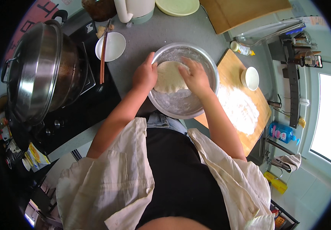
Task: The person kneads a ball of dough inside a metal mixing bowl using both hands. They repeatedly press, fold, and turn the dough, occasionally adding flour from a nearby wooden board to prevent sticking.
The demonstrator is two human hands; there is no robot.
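A large stainless steel bowl (177, 109) stands before me, its inner wall smeared with flour and dough residue. In it lies a thick, flattened lump of pale dough (168, 77). My left hand (146, 73) grips the bowl's left rim, the thumb pointing up along the edge. Over the right part of the dough is my right hand (195, 76), slightly blurred, with its fingers apart. Whether its fingertips press on the dough or hover just above it is hard to tell.
A wooden board (225, 69) with spread flour (240, 110) and a small white bowl (250, 78) lies right of the steel bowl. Chopsticks (103, 57) rest across another white bowl (118, 46). A lidded steel pot (39, 72) stands on the stove at left.
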